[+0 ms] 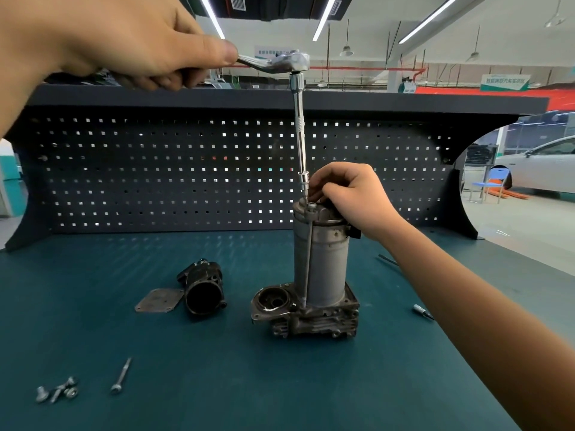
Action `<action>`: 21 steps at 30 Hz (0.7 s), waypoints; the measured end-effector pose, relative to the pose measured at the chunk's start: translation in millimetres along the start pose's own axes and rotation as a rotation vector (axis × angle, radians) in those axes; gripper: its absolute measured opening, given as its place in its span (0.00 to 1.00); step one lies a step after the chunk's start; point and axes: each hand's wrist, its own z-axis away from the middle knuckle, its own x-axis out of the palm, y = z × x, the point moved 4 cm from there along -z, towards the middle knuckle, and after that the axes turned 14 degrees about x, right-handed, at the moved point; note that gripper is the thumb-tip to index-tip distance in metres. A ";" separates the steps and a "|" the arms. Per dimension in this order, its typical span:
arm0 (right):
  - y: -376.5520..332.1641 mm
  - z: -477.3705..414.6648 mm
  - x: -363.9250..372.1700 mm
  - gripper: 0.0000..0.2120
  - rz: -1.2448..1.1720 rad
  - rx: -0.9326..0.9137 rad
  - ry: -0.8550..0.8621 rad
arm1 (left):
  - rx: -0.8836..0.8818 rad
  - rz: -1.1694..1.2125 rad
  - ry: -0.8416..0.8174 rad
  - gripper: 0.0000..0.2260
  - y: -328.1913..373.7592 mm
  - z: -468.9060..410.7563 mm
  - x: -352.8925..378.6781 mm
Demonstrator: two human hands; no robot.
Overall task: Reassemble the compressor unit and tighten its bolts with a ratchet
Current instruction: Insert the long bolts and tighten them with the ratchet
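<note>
The compressor unit stands upright on the green bench, a grey cylinder on a finned metal base. A long bolt runs down its near side. High at the upper left, my left hand grips the handle of the chrome ratchet. From the ratchet head a long extension bar drops to a socket at the top of the cylinder. My right hand rests on the cylinder's top, its fingertips pinching the socket end of the extension bar.
A dark cylinder head part lies on its side left of the unit, next to a flat square plate. Loose bolts and one long bolt lie at the front left. A small bit lies at the right. A pegboard backs the bench.
</note>
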 end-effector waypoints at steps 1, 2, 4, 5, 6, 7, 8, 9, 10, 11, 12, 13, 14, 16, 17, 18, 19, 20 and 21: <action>-0.2 0.2 0.1 0.19 0.019 -0.008 -0.024 | -0.001 0.000 0.000 0.23 -0.5 -0.1 0.0; -0.5 0.3 0.6 0.19 0.048 -0.012 -0.056 | -0.001 0.001 -0.003 0.23 -1.1 -0.2 0.1; -0.7 -0.4 2.1 0.18 0.103 -0.001 -0.124 | 0.001 0.005 -0.012 0.23 -2.1 -0.1 0.2; -0.5 -0.9 2.6 0.18 0.117 0.006 -0.150 | 0.002 0.005 -0.016 0.23 -2.6 -0.1 0.1; -0.5 -1.3 2.8 0.18 0.121 0.011 -0.169 | 0.003 0.004 -0.016 0.23 -3.4 0.1 -0.5; -0.4 -1.6 3.0 0.18 0.116 0.011 -0.180 | 0.004 0.005 -0.014 0.23 -4.0 -0.1 -0.9; -0.3 -1.8 2.8 0.18 0.107 0.011 -0.187 | 0.006 0.006 -0.014 0.23 -4.6 -0.3 -1.1; -0.2 -1.9 2.8 0.18 0.097 0.011 -0.191 | 0.008 0.006 -0.013 0.23 -5.0 -0.7 -0.9; -0.3 -1.8 2.7 0.18 0.091 0.010 -0.191 | 0.013 0.002 -0.010 0.23 -5.2 -1.1 -0.8; -0.3 -2.0 2.5 0.18 0.086 0.010 -0.186 | 0.020 -0.004 -0.006 0.24 -4.9 -1.7 -0.6; -0.1 -2.1 2.4 0.18 0.081 0.012 -0.177 | 0.029 -0.010 -0.009 0.24 -3.8 -2.0 -0.2; 0.4 -2.4 2.2 0.18 0.072 0.018 -0.165 | 0.037 -0.007 -0.015 0.25 -1.8 -1.9 0.3; 1.0 -2.6 2.1 0.18 0.055 0.029 -0.156 | 0.050 -0.006 -0.021 0.26 0.1 -1.7 0.6; 1.2 -3.1 1.9 0.18 0.008 0.051 -0.151 | 0.058 0.005 -0.032 0.27 2.9 -1.0 0.6; 0.8 -3.1 1.8 0.17 -0.015 0.062 -0.153 | 0.050 0.003 -0.030 0.27 4.6 -0.7 0.6; 0.8 -3.0 1.7 0.16 -0.034 0.075 -0.158 | 0.039 0.003 -0.029 0.26 5.6 -0.5 0.1; 1.0 -3.0 1.7 0.16 -0.047 0.086 -0.164 | 0.021 0.007 -0.025 0.26 7.2 0.2 0.2; 1.1 -2.9 1.9 0.16 -0.048 0.097 -0.171 | -0.005 0.016 -0.015 0.25 9.0 1.4 0.1; 1.0 -2.9 2.1 0.16 -0.038 0.103 -0.179 | -0.033 0.030 -0.001 0.24 10.8 2.4 0.4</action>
